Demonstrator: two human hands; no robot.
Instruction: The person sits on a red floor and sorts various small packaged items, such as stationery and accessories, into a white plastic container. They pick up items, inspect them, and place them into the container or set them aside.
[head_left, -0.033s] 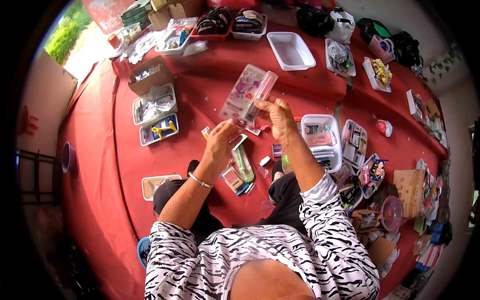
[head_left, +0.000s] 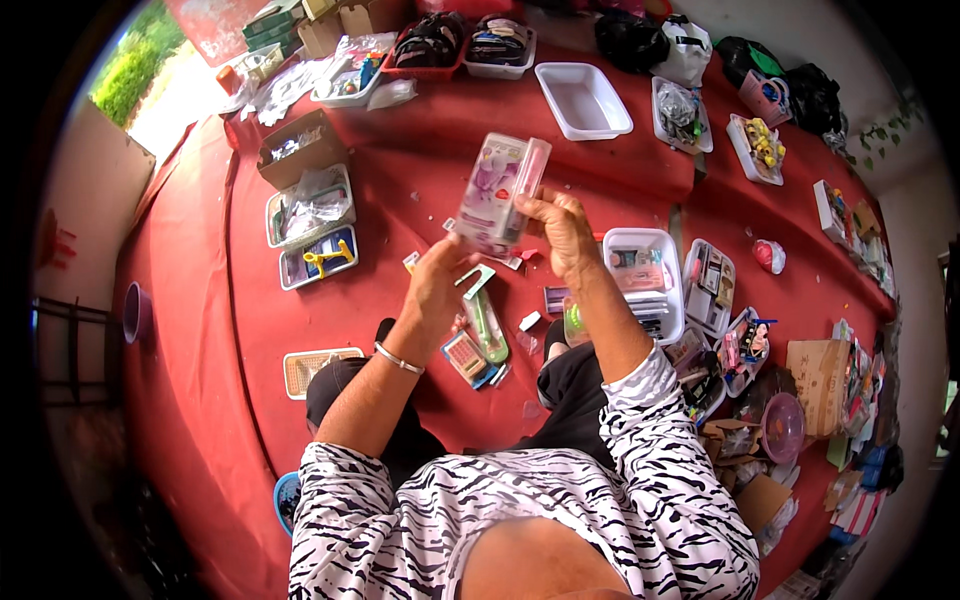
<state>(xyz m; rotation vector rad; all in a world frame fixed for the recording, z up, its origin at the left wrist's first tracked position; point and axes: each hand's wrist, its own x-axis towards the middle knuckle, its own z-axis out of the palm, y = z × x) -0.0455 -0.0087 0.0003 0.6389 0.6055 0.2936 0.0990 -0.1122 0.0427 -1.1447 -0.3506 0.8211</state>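
A clear flat plastic pack point(head_left: 488, 200) with a purple floral print is held up in front of me, over the red floor covering. My right hand point(head_left: 562, 228) grips its right edge, thumb on the front. Closed at the pack's lower left corner is my left hand point(head_left: 437, 280); its fingertips are partly hidden. Below the hands lie a green item in a clear package point(head_left: 487, 325) and a small pack with an orange-and-white front point(head_left: 466, 358). A white tub point(head_left: 676, 262) of packaged goods stands beside my right forearm.
An unfilled white tub point(head_left: 583, 100) stands at the back. To the left are a cardboard box point(head_left: 310, 150), a tray with a yellow item point(head_left: 322, 262) and a woven basket point(head_left: 300, 376). Trays, boxes and a pink bowl point(head_left: 783, 426) crowd the right side.
The plastic pack has turned a little more upright. My left hand has shifted slightly down and left at its lower corner; my right hand keeps its grip.
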